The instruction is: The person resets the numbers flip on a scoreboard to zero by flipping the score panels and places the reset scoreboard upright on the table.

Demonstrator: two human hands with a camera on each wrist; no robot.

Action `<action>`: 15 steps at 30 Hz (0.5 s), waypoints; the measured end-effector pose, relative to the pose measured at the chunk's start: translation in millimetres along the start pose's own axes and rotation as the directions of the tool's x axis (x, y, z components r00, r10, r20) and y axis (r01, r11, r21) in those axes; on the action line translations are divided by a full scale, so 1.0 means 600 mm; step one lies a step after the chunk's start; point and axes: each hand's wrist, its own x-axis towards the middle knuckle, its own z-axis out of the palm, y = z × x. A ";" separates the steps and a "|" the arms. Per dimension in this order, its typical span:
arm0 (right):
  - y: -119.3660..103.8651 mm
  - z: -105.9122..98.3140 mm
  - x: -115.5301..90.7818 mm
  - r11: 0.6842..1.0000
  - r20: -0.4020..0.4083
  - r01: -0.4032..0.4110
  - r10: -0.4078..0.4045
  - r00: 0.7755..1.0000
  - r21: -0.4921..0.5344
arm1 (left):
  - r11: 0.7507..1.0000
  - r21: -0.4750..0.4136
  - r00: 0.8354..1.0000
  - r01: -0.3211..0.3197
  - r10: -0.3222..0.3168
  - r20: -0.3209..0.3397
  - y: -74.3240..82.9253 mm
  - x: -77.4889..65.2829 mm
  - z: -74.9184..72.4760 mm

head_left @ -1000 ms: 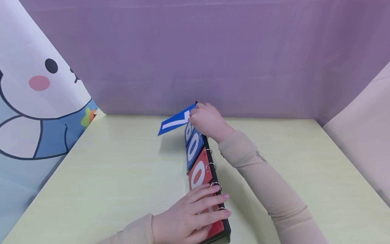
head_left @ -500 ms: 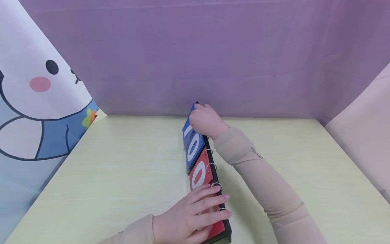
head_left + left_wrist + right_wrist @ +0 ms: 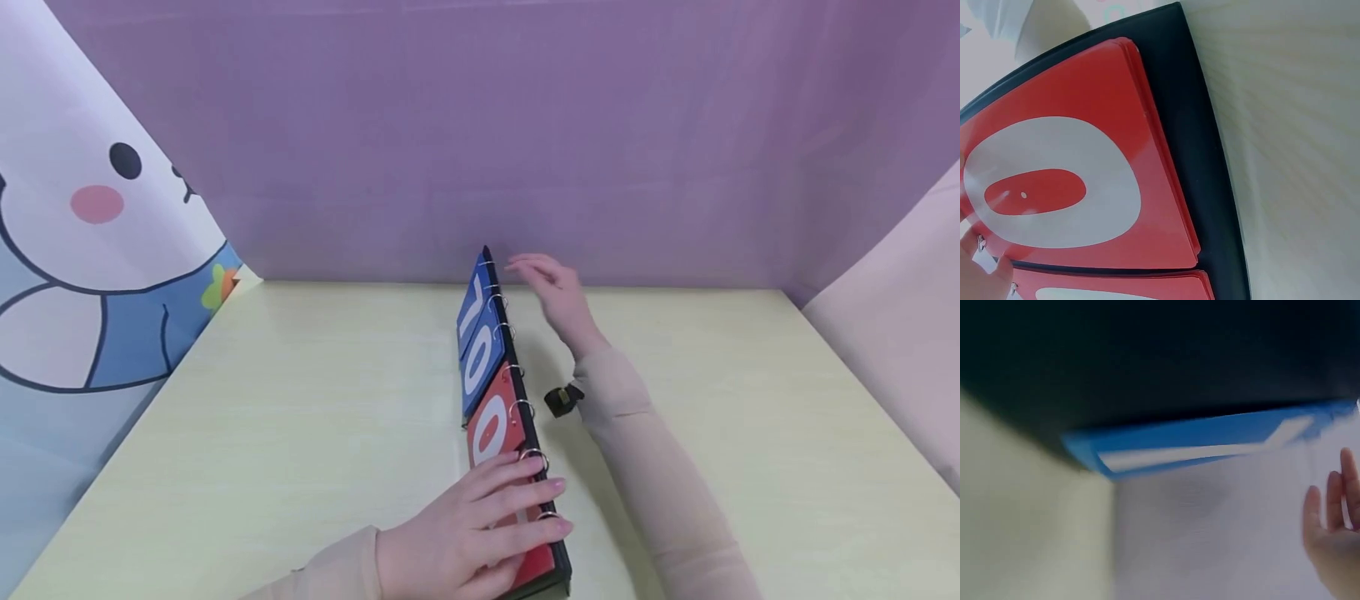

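A black flip scoreboard [image 3: 533, 430] with ring-bound number cards stands lengthwise on the table. Across its near end lies my left hand [image 3: 461, 542], fairly straight fingers spread over the red cards and fingertips at the ringed top edge. One red card [image 3: 1060, 81] with a white 0 fills much of the left wrist view; another red 0 card [image 3: 495, 427] shows beyond the hand. Farther along hang a blue 0 card [image 3: 480, 362] and, at the far end, a blue card [image 3: 473, 307] bearing a white stroke with a short bar. My right hand [image 3: 557, 298] is off the board, right of that end, fingers extended, holding nothing.
The pale yellow table [image 3: 300, 417] extends on both sides of the scoreboard. A purple cloth [image 3: 480, 142] closes off the back, close behind the board's far end. Left stands a cloth with a cartoon print [image 3: 75, 267]. A small black device [image 3: 562, 400] sits at my right cuff.
The lifted far blue card has swung down against the board. My right hand has let go of it and moved off to the right. My left hand has stayed put.
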 end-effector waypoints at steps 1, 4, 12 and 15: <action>0.012 -0.004 -0.006 0.989 -0.046 -0.051 0.058 0.997 0.141 | 1.000 -0.004 1.000 0.007 -0.007 0.010 0.000 -0.001 -0.001; 0.047 -0.014 -0.023 0.855 -0.067 -0.155 0.215 0.974 0.495 | 1.000 -0.012 0.999 0.023 -0.023 0.028 0.001 -0.002 -0.004; 0.118 -0.010 -0.058 0.574 0.100 -0.293 0.343 0.934 0.764 | 1.000 -0.010 1.000 0.017 -0.017 0.005 0.001 -0.002 -0.003; 0.132 -0.007 -0.063 0.493 0.105 -0.306 0.394 0.913 0.814 | 1.000 -0.008 1.000 0.015 -0.015 -0.007 0.001 -0.002 -0.002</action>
